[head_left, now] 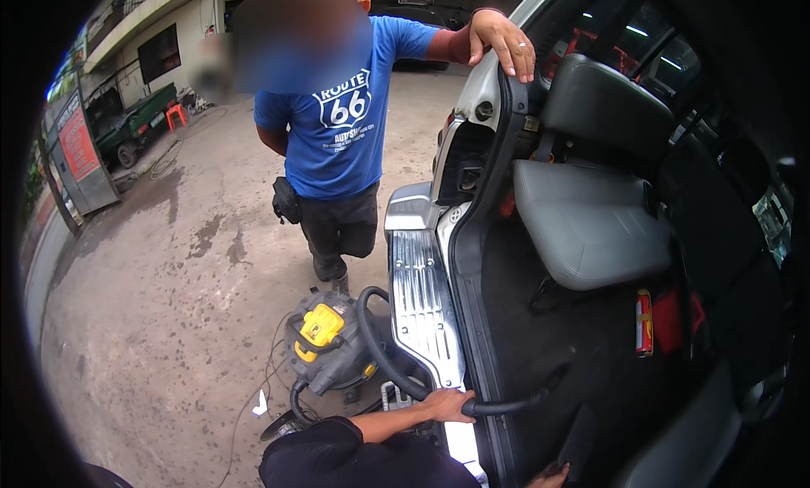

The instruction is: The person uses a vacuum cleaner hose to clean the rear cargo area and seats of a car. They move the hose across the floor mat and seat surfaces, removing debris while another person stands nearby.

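My left hand (447,406) is closed around the black vacuum hose (498,408) at the vehicle's rear sill. The hose's curved end reaches over the dark cargo floor, and its other end loops back to a grey and yellow shop vacuum (325,345) on the ground. At the lower edge, partly cut off, my right hand (550,476) has its fingers at a dark flat flap (579,442) that stands up from the floor; it seems to grip the flap's edge.
Grey folding seats (591,222) stand inside, with a red and yellow can (644,323) on the floor beside them. A shiny metal step bumper (426,307) borders the opening. A person in a blue shirt (337,125) leans a hand on the vehicle. A thin cord (253,420) lies on the concrete.
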`<state>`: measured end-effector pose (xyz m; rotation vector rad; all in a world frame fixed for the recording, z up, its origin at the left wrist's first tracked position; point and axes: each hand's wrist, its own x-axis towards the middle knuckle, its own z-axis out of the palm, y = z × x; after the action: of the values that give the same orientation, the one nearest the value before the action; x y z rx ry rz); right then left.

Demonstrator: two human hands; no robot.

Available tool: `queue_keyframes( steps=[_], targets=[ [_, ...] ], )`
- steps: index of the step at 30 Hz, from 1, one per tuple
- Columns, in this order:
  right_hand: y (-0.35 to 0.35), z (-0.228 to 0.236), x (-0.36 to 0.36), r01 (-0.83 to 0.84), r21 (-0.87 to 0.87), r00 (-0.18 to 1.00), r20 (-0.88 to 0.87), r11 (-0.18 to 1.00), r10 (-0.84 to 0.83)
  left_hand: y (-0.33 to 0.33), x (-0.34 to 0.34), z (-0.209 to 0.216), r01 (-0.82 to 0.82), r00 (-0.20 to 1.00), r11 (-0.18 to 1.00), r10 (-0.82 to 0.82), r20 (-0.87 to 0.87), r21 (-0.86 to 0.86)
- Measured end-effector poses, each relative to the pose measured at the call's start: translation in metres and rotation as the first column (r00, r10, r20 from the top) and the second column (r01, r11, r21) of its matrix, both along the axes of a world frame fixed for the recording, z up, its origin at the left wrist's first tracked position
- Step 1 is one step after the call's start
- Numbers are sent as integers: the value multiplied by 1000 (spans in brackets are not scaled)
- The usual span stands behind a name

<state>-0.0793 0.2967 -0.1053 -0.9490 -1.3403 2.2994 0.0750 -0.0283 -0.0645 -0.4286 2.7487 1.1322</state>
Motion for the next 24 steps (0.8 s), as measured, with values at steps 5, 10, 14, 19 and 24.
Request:
queue_keyframes(
  steps=[5,10,14,19,24],
  targets=[
    [36,-19,31,-175,-314,984,-34,933,173,0,17,6,-11,998,1000,9,-56,-23],
    [53,-19,69,-149,-390,972,108,908,207,5,48,12,-45,998,999,45,-45,-3],
    [58,-27,78,-117,-331,966,180,936,185,20,79,8,-87,990,996,83,-109,-31],
    [71,-68,53,-174,-232,982,24,957,185,31,102,12,-130,985,991,124,-121,-36],
    [72,-58,41,-276,-528,958,-80,803,276,44,102,24,-111,994,990,109,-22,-88]
  ],
)
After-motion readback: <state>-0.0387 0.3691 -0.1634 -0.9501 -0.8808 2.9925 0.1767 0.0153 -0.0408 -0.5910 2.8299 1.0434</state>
